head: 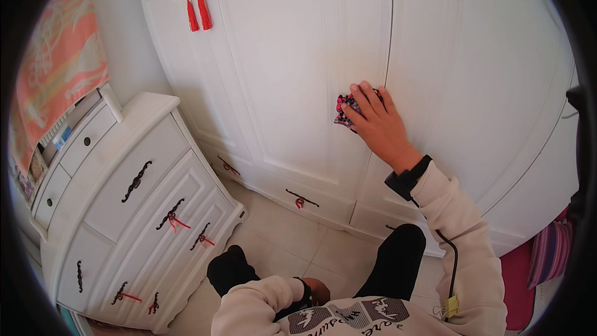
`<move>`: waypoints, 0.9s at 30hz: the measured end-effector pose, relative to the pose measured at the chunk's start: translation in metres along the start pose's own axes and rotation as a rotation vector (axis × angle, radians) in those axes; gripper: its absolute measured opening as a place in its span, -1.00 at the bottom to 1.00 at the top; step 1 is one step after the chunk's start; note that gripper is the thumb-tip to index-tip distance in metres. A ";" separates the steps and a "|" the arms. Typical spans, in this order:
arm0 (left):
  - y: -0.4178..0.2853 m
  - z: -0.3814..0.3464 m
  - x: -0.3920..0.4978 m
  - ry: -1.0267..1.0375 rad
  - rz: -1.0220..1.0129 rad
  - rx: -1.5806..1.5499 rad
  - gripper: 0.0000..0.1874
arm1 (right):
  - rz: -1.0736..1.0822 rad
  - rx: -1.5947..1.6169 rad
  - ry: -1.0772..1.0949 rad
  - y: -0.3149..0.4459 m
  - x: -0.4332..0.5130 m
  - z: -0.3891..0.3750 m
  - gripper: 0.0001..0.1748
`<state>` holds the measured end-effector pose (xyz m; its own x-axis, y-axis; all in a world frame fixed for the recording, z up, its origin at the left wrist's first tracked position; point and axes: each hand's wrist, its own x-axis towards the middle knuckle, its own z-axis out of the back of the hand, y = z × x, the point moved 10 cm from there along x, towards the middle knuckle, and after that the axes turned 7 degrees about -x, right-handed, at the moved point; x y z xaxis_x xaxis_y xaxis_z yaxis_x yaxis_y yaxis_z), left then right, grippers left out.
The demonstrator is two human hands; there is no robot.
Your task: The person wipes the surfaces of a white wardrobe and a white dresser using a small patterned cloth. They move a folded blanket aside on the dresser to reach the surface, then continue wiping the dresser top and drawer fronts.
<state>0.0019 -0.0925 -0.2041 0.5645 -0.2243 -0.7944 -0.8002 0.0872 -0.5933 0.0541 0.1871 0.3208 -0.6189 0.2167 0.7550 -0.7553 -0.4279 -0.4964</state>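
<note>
Fingers spread, my right hand point(382, 133) presses a bunched patterned cloth point(344, 109) in pink, black and grey flat against a white wardrobe door point(289, 79). The cloth lies just left of the dark upright gap between two doors, and my palm and fingers cover part of it. A black band point(410, 177) with a cable is around my right wrist. Low in front of my body, my left hand point(319, 290) rests by my lap. Its fingers are mostly hidden, so I cannot tell what they do.
Left stands a white chest of drawers point(135, 224) with dark ornate handles and red ribbons. A coral patterned fabric point(60, 65) hangs above it. Red tassels point(203, 9) dangle at the wardrobe's upper left. Wardrobe drawers point(280, 191) run above the tiled floor point(280, 238). A striped cushion point(550, 254) lies right.
</note>
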 end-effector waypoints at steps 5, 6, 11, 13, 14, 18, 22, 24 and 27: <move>0.030 0.013 0.006 -0.340 -0.055 -0.357 -0.46 | -0.029 -0.029 0.019 0.000 0.002 -0.010 -0.35; 0.036 0.014 0.010 -0.326 -0.062 -0.380 -0.45 | -0.041 -0.031 0.015 0.001 0.002 -0.012 -0.33; 0.080 0.018 0.004 -0.223 0.018 -0.476 -0.45 | -0.125 0.001 0.087 0.004 -0.006 -0.029 -0.25; 0.098 0.020 -0.009 -0.218 0.049 -0.501 -0.45 | -0.168 0.005 0.131 0.004 -0.009 -0.035 -0.24; 0.109 0.021 -0.016 -0.226 0.061 -0.509 -0.44 | -0.161 -0.007 0.110 0.007 -0.009 -0.035 -0.23; 0.159 0.023 -0.030 -0.251 0.101 -0.435 -0.44 | -0.217 -0.048 0.068 0.007 -0.008 -0.033 -0.19; 0.176 0.036 -0.025 -0.199 -0.015 -0.412 -0.46 | -0.257 -0.135 0.023 0.012 -0.002 -0.030 -0.15; 0.157 0.051 -0.038 -0.142 -0.062 0.040 -0.46 | -0.267 -0.163 0.011 0.013 0.010 -0.030 -0.15; 0.111 0.105 -0.106 -0.271 -0.290 0.007 -0.44 | -0.253 -0.217 -0.039 0.019 0.041 -0.023 -0.16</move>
<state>-0.1256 0.0426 -0.1996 0.8009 0.0233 -0.5984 -0.5985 0.0647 -0.7985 0.0096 0.2086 0.3326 -0.4007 0.2563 0.8796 -0.9147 -0.1669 -0.3681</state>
